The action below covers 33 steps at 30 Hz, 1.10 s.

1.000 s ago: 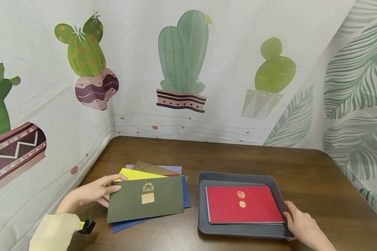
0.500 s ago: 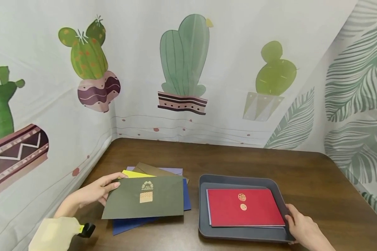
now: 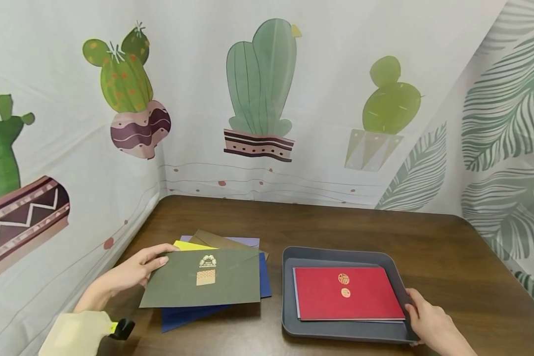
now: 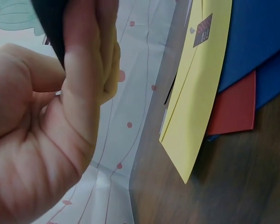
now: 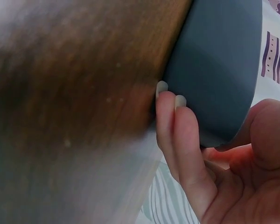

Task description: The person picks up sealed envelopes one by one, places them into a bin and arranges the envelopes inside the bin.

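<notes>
My left hand [image 3: 135,267] pinches the left end of a dark green envelope [image 3: 231,287] with gold print, thumb on its upper face. The envelope is raised at a tilt over a loose pile and hides much of it. Under it show a blue envelope [image 3: 196,317], a yellow one [image 3: 191,245], a brown one [image 3: 213,239] and a lilac one [image 3: 251,241]. In the left wrist view, a red envelope [image 4: 233,107] sticks out beside the yellow. My right hand [image 3: 433,319] grips the right rim of a grey tray [image 3: 347,332], fingers outside its wall.
Inside the tray a red envelope [image 3: 316,294] with gold characters lies on top of others, whose pale edges show. Brown wood-grain table [image 3: 338,222] runs under everything. A cactus-print cloth [image 3: 187,99] hangs close along its back and left sides.
My left hand has lifted the near edge of the green envelope and drawn it slightly left, so more of the blue one shows below. My right hand keeps its grip on the tray.
</notes>
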Motion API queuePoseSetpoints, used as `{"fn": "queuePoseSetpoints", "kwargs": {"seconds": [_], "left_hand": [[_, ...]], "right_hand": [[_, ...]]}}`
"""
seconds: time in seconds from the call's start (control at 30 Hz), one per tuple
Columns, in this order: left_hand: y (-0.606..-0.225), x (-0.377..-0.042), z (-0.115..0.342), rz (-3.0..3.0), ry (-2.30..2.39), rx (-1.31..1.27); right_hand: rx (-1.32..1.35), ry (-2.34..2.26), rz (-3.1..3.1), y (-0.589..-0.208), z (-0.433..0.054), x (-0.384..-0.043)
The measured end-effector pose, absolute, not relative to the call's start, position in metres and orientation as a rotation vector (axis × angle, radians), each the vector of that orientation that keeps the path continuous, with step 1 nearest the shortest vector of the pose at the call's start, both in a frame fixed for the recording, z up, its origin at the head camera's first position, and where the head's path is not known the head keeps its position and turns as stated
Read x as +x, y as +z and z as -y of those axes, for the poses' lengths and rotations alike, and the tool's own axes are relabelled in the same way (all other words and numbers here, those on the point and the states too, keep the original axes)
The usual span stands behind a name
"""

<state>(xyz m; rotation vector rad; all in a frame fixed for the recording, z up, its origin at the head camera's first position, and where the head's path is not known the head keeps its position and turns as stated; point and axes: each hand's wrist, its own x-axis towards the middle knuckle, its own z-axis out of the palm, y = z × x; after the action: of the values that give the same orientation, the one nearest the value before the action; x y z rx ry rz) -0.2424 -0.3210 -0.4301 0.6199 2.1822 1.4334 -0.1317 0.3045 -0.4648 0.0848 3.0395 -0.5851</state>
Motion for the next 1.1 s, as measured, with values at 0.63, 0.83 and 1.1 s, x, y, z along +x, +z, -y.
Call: {"fn": "queuePoseSetpoints", "kwargs": {"seconds": [0.63, 0.83, 1.1], "left_hand": [[-0.428, -0.238, 0.312, -2.282, 1.441, 0.539], [-0.425, -0.237, 0.308, -2.192, 1.491, 0.562], [-0.426, -0.238, 0.301, -2.253, 1.46, 0.621]], "right_hand": [[0.093, -0.579, -3.028, -0.464, -0.305, -0.131], [0.101, -0.575, -3.015, -0.463, -0.304, -0.131], [0.097, -0.58, -3.026, -0.462, -0.303, -0.131]]}}
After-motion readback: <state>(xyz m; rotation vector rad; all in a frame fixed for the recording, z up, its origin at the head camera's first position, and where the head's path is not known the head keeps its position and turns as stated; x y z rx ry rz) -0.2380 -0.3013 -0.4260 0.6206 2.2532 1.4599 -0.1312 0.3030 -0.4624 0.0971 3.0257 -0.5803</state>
